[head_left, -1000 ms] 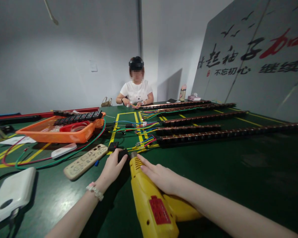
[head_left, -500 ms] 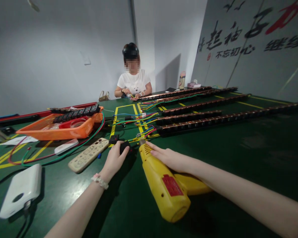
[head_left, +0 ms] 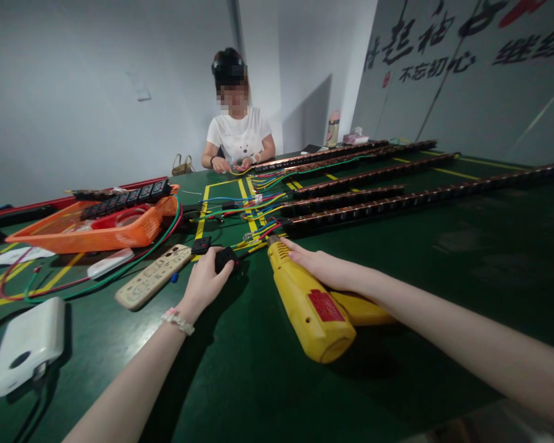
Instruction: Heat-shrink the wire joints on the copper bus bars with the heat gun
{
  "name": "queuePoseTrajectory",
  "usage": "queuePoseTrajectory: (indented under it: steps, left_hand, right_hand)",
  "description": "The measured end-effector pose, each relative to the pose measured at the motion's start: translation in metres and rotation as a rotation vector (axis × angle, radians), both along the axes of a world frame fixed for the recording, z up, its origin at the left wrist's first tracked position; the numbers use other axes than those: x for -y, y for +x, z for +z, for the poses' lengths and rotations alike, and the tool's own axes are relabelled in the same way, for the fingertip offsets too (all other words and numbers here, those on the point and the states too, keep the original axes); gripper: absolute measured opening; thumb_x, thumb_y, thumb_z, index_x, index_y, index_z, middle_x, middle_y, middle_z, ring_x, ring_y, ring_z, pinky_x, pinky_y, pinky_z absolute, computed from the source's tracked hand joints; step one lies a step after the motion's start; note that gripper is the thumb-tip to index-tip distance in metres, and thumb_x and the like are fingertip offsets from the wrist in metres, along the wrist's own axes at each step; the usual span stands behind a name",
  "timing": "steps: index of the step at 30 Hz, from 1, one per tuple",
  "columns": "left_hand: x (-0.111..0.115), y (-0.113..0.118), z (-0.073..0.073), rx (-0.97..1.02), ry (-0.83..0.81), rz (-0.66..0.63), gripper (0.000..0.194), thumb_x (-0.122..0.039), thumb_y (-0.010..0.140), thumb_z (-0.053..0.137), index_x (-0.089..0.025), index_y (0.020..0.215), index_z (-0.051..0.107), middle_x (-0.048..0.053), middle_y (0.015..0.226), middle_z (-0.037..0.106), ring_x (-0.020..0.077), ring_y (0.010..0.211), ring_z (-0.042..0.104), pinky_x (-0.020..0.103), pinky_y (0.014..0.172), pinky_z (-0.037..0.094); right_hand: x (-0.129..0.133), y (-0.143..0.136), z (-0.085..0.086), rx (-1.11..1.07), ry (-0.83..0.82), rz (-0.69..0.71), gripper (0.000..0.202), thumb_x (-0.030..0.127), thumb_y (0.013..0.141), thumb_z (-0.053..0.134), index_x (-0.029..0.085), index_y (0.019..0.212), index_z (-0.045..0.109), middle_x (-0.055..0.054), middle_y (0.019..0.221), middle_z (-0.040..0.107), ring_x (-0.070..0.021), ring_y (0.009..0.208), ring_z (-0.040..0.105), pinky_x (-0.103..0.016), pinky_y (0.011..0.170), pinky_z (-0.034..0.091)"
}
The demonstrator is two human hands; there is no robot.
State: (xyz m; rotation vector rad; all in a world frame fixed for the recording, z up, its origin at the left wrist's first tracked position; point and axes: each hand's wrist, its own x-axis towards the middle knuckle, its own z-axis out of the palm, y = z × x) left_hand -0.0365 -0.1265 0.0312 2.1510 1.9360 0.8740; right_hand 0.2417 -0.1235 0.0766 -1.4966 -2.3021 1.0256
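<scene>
My left hand is closed around a small black block, its fingers over the top and thumb at the near side. A similar black block sits just beyond the fingers. My right hand grips the front of a yellow heat gun from the right side, with some fingers hidden. The gun's metal nozzle points away, close to the coloured wire ends. Its handle extends right, partly under my forearm. Long dark strips with copper-coloured edges lie beyond, wires coming from their left ends.
An orange basket of parts stands at the left. Nearer are a beige remote control, a white power bank with a cable, and loose red and green wires. Across the green table, another person handles wires.
The heat gun has shifted away and to the right together with my right hand, its nozzle farther from the wire ends. My left hand stays on the black block. The view has tilted slightly.
</scene>
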Motion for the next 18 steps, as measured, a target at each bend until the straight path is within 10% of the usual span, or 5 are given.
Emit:
queuePoseTrajectory:
  steps: [18]
  left_hand:
    - [-0.0008, 0.0017, -0.0013, 0.014, 0.012, -0.004, 0.061, -0.054, 0.076, 0.051, -0.017, 0.123, 0.041, 0.013, 0.115, 0.057, 0.0277, 0.107, 0.053, 0.042, 0.09, 0.042]
  right_hand:
    - [0.0071, -0.003, 0.0077, 0.059, 0.034, -0.036, 0.064, 0.064, 0.088, 0.014, 0.032, 0.144, 0.013, -0.007, 0.112, 0.063, -0.0264, 0.092, 0.061, -0.037, 0.084, 0.04]
